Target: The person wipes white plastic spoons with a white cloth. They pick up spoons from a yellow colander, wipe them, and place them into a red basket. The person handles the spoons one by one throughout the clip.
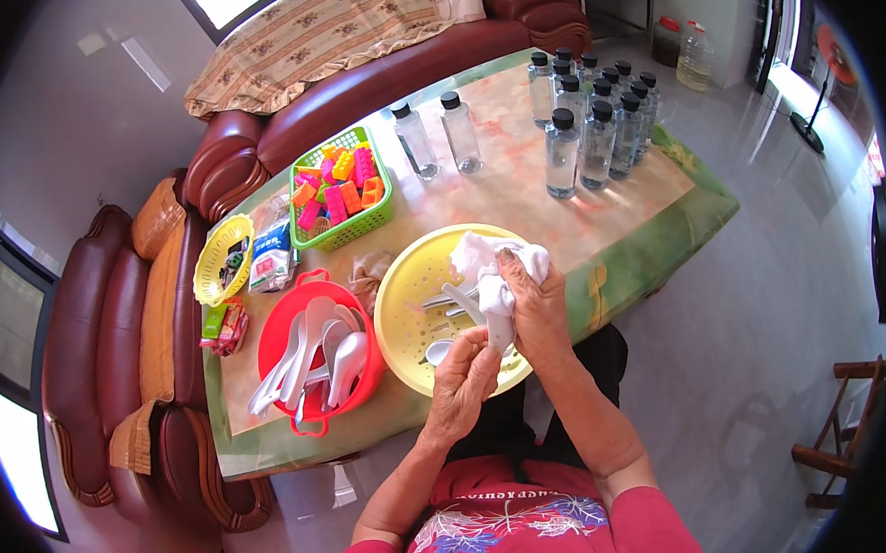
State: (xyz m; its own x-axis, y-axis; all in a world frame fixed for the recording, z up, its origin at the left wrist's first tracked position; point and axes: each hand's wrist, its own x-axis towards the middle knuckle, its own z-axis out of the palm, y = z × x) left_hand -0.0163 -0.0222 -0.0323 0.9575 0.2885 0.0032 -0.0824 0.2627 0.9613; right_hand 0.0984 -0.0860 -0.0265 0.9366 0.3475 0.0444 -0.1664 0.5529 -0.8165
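Note:
My left hand [464, 379] pinches the lower end of a white spoon [501, 333] between thumb and fingers. Around the spoon's upper part, my right hand [541, 317] grips a bunched white cloth [495, 296], which hides that end. Both hands are over the near right part of a round yellow colander [401, 313]. Several white and metal spoons [462, 301] lie inside it, partly covered by the cloth and hands. To its left, a red colander [373, 376] with two handles holds several white soup spoons and larger ladles [308, 347].
A green basket [357, 231] of colourful building blocks stands farther back, beside a yellow basket [205, 267] and small packets [272, 256]. Two clear black-capped bottles [462, 137] stand mid-table, and several more bottles [561, 158] cluster at the far right. Red sofas [356, 97] border the table.

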